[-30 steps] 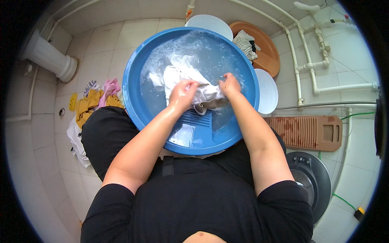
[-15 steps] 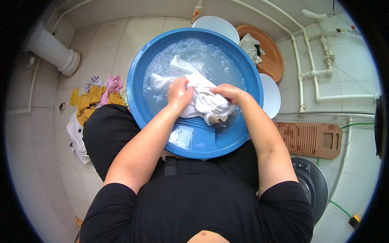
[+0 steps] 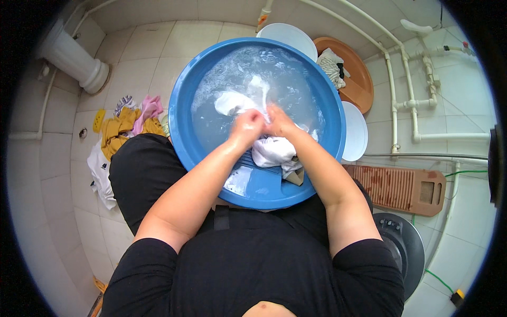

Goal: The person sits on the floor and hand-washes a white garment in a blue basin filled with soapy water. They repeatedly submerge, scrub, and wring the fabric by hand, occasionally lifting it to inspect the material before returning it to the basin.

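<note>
A wide blue basin (image 3: pixel 179 100) of cloudy, soapy water (image 3: pixel 296 87) stands in front of me. Both my hands meet near its middle, closed on a wet white garment (image 3: pixel 273 151). My left hand (image 3: pixel 248 128) is a fist around one part of the cloth. Right beside it, my right hand (image 3: pixel 280 122) grips the same cloth, its fingers partly blurred and hidden. One end of the garment floats in the water beyond my hands. The rest lies bunched below them, against the ribbed washboard section (image 3: pixel 256 177) of the basin, with a beige edge showing.
Yellow, pink and white clothes (image 3: pixel 119 132) lie heaped on the tiles at left. A brown basin (image 3: pixel 362 79) holding striped cloth and white lids (image 3: pixel 355 132) stand behind. To the right are a brown washboard (image 3: pixel 401 187), a dark round appliance (image 3: pixel 406 248) and white pipes (image 3: pixel 393 105).
My hands have come together from opposite sides of the garment. The cloth between them is now gathered tightly, and its lower bunch has slid toward the near side of the basin.
</note>
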`<state>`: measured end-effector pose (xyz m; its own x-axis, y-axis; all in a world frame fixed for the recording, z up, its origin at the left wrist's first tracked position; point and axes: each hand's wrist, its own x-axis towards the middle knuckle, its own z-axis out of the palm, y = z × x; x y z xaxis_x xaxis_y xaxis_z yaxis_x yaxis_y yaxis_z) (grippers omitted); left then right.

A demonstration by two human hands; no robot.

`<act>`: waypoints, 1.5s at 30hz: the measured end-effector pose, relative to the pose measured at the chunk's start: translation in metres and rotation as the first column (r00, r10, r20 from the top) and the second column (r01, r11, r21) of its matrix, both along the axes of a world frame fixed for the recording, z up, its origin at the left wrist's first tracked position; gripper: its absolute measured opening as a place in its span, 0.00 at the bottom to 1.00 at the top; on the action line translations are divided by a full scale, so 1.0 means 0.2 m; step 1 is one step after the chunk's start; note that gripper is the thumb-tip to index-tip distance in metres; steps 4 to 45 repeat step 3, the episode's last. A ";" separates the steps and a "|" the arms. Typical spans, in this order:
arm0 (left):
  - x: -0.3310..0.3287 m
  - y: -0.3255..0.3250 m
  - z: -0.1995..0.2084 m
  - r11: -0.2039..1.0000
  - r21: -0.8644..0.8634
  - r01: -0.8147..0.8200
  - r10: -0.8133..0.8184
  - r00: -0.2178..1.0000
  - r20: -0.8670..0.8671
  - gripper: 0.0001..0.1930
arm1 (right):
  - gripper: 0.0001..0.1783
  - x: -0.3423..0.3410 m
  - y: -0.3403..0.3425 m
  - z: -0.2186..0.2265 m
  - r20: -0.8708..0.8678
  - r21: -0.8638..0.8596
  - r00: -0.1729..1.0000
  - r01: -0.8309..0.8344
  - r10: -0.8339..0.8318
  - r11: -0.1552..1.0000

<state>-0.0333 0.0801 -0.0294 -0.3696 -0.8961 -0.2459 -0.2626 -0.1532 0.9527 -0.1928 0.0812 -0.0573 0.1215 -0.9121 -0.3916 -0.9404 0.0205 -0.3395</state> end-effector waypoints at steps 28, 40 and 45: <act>0.05 -0.11 -0.27 0.774 0.052 -0.631 0.624 0.774 0.110 0.16 | 0.47 -0.06 -0.01 0.04 0.344 0.119 0.936 -0.123 0.076 0.985; 0.05 -0.11 -0.27 0.774 0.052 -0.631 0.624 0.774 0.110 0.16 | 0.47 -0.06 -0.01 0.04 0.344 0.119 0.936 -0.123 0.076 0.985; 0.05 -0.11 -0.27 0.774 0.052 -0.631 0.624 0.774 0.110 0.16 | 0.47 -0.06 -0.01 0.04 0.344 0.119 0.936 -0.123 0.076 0.985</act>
